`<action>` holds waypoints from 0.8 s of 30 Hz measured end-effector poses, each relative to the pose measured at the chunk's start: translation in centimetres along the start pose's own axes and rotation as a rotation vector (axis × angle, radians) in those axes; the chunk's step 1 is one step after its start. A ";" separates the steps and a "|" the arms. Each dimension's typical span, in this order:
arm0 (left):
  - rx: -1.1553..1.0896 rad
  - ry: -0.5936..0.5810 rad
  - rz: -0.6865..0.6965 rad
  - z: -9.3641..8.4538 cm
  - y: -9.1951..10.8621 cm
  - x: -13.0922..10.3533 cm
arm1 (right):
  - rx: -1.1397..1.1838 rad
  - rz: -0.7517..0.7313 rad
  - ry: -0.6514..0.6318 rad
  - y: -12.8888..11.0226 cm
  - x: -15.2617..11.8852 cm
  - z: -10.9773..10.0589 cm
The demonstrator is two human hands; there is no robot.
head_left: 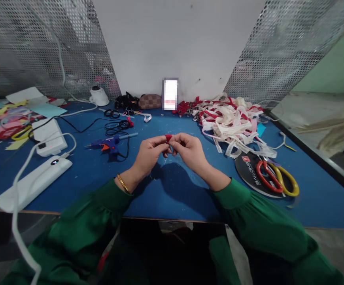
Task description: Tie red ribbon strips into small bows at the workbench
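Note:
A small piece of red ribbon (168,137) is pinched between the fingertips of both hands, above the middle of the blue table (172,202). My left hand (150,153) grips it from the left, thumb and index finger pressed together. From the other side my right hand (190,150) closes on it in a like pinch. Most of the ribbon is hidden by the fingers. Left of my left hand lies a blue glue gun (109,145) with an orange trigger and a glue stick in its back end.
Several red, white and cream ribbons (228,118) are heaped at the back right. Red- and yellow-handled scissors (269,176) lie on a black disc (246,170). A lit phone (170,94) leans against the back panel. White power strips (35,184) and cables occupy the left.

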State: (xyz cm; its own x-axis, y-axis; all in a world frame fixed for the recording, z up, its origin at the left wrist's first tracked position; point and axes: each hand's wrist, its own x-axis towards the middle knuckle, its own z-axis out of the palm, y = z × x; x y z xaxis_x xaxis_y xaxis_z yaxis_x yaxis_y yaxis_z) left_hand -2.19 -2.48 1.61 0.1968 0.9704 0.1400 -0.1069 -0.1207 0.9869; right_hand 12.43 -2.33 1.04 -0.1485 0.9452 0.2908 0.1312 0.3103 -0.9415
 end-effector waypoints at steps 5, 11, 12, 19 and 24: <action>-0.106 0.022 -0.077 -0.3 -0.1 0.3 | -0.142 -0.060 0.067 -0.2 -0.2 -0.3; -0.142 -0.044 -0.104 -0.4 -0.1 0.3 | -0.259 -0.120 0.065 0.0 0.3 -1.0; -0.152 -0.052 -0.119 -0.5 0.0 0.2 | -0.267 -0.116 0.064 0.0 0.3 -1.0; -0.424 -0.030 -0.320 -0.9 0.4 0.2 | -0.213 -0.074 0.073 0.3 0.2 -0.5; -0.568 0.022 -0.243 -1.4 1.0 0.4 | -0.011 0.073 0.129 1.7 1.2 -1.2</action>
State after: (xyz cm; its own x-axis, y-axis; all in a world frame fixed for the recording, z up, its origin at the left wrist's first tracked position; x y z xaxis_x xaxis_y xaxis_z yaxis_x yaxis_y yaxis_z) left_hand -3.61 -1.92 2.59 0.2612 0.9610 -0.0911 -0.5651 0.2288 0.7926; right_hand 13.61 -0.58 0.03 -0.0108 0.9702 0.2422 0.1483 0.2411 -0.9591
